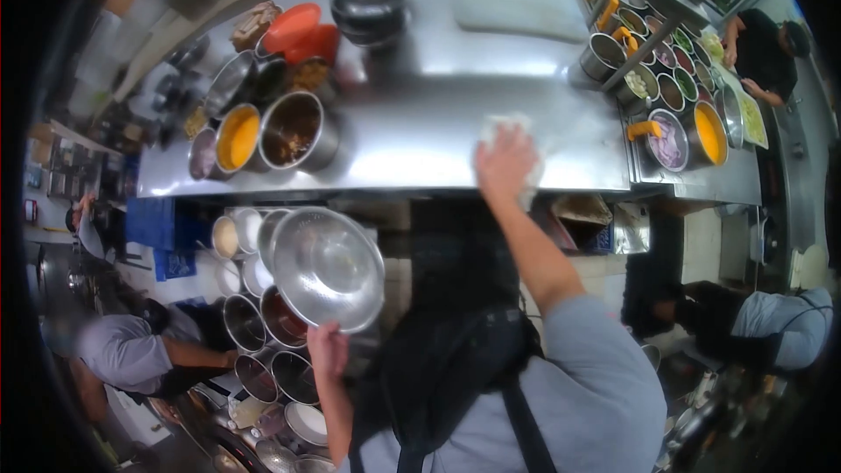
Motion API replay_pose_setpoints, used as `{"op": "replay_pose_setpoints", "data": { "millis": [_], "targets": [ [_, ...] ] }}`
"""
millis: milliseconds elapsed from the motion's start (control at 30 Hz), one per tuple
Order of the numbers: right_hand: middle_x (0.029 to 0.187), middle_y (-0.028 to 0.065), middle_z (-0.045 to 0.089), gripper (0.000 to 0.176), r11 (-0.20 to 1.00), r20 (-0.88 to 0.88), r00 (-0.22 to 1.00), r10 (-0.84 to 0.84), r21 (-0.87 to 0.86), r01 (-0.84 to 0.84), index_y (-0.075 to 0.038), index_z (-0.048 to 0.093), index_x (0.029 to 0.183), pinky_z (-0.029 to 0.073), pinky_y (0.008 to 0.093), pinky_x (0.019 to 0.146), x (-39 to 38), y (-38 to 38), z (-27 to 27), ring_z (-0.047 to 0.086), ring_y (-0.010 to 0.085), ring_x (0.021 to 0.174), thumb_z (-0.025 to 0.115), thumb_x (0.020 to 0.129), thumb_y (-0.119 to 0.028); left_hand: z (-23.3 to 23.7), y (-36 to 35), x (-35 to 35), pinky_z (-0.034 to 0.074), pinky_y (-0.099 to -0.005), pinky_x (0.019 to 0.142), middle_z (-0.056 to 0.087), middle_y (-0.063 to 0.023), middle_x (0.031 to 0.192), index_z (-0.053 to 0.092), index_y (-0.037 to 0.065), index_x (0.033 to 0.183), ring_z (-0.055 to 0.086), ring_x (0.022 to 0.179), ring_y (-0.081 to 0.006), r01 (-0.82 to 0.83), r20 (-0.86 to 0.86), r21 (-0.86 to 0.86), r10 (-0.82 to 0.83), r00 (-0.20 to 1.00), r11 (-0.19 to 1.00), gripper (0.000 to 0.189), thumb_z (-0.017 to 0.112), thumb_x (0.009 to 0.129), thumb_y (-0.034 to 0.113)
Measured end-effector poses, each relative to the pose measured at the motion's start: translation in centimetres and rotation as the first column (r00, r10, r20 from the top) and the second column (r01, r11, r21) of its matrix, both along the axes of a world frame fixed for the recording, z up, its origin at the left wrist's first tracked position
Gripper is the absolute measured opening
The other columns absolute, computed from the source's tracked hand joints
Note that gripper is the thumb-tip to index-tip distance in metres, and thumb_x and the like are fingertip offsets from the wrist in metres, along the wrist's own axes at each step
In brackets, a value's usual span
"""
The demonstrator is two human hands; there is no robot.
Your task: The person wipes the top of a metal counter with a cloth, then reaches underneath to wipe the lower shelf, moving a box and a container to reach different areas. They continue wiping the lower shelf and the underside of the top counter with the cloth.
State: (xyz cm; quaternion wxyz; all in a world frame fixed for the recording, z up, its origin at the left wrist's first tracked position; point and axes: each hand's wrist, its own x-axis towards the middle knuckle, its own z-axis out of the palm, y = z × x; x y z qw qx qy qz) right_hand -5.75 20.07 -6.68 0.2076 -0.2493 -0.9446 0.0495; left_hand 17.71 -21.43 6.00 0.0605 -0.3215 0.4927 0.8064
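Note:
My left hand (328, 349) grips the lower rim of a large metal bowl (328, 267), its fingers closed on the edge. The bowl is tilted, with its inside facing me and a dotted sheen at its bottom. It hangs off the near side of the steel worktable (394, 144), in front of several pots. My right hand (508, 160) presses a whitish cloth (531, 188) onto the worktable near its front edge. Those fingers are blurred, and part of the cloth is hidden under the palm.
At the table's left stand a pot of dark sauce (292, 131), a pot of orange liquid (237, 137) and black bowls (369, 10). A white board (521, 2) lies at the back. Several ingredient pots (670, 140) crowd the right. Co-workers (131, 350) are on both sides.

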Motion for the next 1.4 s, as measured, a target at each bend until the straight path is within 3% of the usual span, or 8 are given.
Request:
{"op": "replay_pose_setpoints", "data": {
  "millis": [200, 467, 800, 1000, 1133, 1200, 1333, 1400],
  "targets": [
    [0.160, 0.0147, 0.041, 0.068, 0.721, -0.084, 0.729, 0.679, -0.109, -0.684, -0.019, 0.049, 0.154, 0.026, 0.0673, 0.119, -3.7, -17.5, 0.6, 0.032, 0.0434, 0.149, 0.058, 0.096, -0.053, 2.5, 1.7, 1.2, 0.057, -0.0428, 0.100, 0.063, -0.0144, 0.132, 0.050, -0.003, 0.138, 0.066, 0.117, -0.0290, -0.072, -0.041, -0.008, 0.072, 0.997, 0.997, 0.052, 0.055, 0.086, -0.005],
    [0.155, 0.0056, 0.047, 0.071, 0.479, 0.007, 0.479, 0.878, 0.009, -0.878, -0.028, 0.051, 0.149, 0.035, 0.0622, 0.114, -1.5, -11.3, 0.9, 0.040, 0.0342, 0.144, 0.077, 0.084, -0.040, 1.3, 1.6, 0.7, 0.056, -0.0419, 0.102, 0.066, -0.0142, 0.129, 0.054, -0.004, 0.132, 0.066, 0.118, -0.0284, -0.017, 0.022, -0.022, 0.017, 1.000, 1.000, 0.047, 0.057, 0.086, -0.004],
    [0.165, 0.0064, 0.034, 0.093, 0.827, 0.271, 0.795, 0.542, -0.002, -0.563, -0.028, 0.039, 0.159, 0.030, 0.0630, 0.120, 12.5, 18.1, 2.3, 0.032, 0.0363, 0.151, 0.085, 0.079, -0.028, -0.6, 5.6, -6.2, 0.059, -0.0419, 0.097, 0.066, -0.0140, 0.130, 0.054, -0.003, 0.133, 0.068, 0.114, -0.0279, 0.153, -0.061, 0.130, -0.146, 0.987, 0.980, 0.044, 0.057, 0.089, -0.003],
    [0.157, 0.0175, 0.044, 0.068, 0.980, 0.115, 0.992, 0.054, -0.199, -0.030, -0.015, 0.046, 0.153, 0.037, 0.0487, 0.118, 19.1, 25.8, 3.2, 0.042, 0.0448, 0.141, 0.064, 0.089, 0.000, -1.2, 7.9, -10.9, 0.059, -0.0446, 0.099, 0.065, -0.0145, 0.125, 0.053, -0.004, 0.130, 0.067, 0.115, -0.0288, 0.192, -0.095, 0.145, -0.179, 0.979, 0.971, 0.039, 0.055, 0.091, -0.003],
    [0.138, 0.0194, 0.063, 0.058, 0.875, -0.086, 0.995, -0.051, -0.485, 0.003, -0.004, 0.049, 0.151, 0.045, 0.0415, 0.110, 17.7, 26.6, 6.1, 0.061, 0.0362, 0.124, 0.068, 0.097, -0.011, -3.9, 8.4, -15.4, 0.057, -0.0478, 0.102, 0.062, -0.0180, 0.130, 0.050, -0.006, 0.133, 0.066, 0.118, -0.0307, 0.251, -0.114, 0.147, -0.236, 0.965, 0.957, 0.042, 0.054, 0.091, -0.002],
    [0.135, 0.0142, 0.066, 0.059, 0.528, -0.254, 0.961, -0.111, -0.834, -0.159, -0.001, 0.050, 0.151, 0.046, 0.0359, 0.107, 15.4, 24.8, 10.8, 0.063, 0.0240, 0.120, 0.071, 0.098, -0.016, -4.5, 9.2, -17.8, 0.057, -0.0470, 0.101, 0.063, -0.0173, 0.130, 0.050, -0.006, 0.133, 0.066, 0.117, -0.0305, 0.260, -0.123, 0.164, -0.242, 0.963, 0.952, 0.043, 0.054, 0.091, -0.002],
    [0.139, 0.0147, 0.063, 0.060, 0.385, -0.392, 0.900, -0.189, -0.873, -0.300, 0.001, 0.051, 0.150, 0.045, 0.0332, 0.108, 11.0, 22.8, 13.9, 0.060, 0.0199, 0.122, 0.072, 0.098, -0.023, -5.9, 10.8, -21.6, 0.059, -0.0433, 0.095, 0.064, -0.0135, 0.129, 0.052, -0.003, 0.133, 0.067, 0.115, -0.0268, 0.284, -0.137, 0.129, -0.266, 0.954, 0.950, 0.043, 0.056, 0.090, 0.000],
    [0.157, 0.0282, 0.041, 0.079, 0.856, -0.165, 0.985, -0.041, -0.514, -0.050, 0.000, 0.047, 0.153, 0.034, 0.0443, 0.120, 9.8, 25.0, 8.9, 0.042, 0.0385, 0.144, 0.076, 0.093, -0.042, -6.4, 11.7, -22.9, 0.059, -0.0427, 0.094, 0.064, -0.0117, 0.127, 0.053, 0.000, 0.133, 0.067, 0.113, -0.0253, 0.269, -0.118, 0.114, -0.255, 0.960, 0.957, 0.044, 0.058, 0.090, 0.001]
  ]
}}
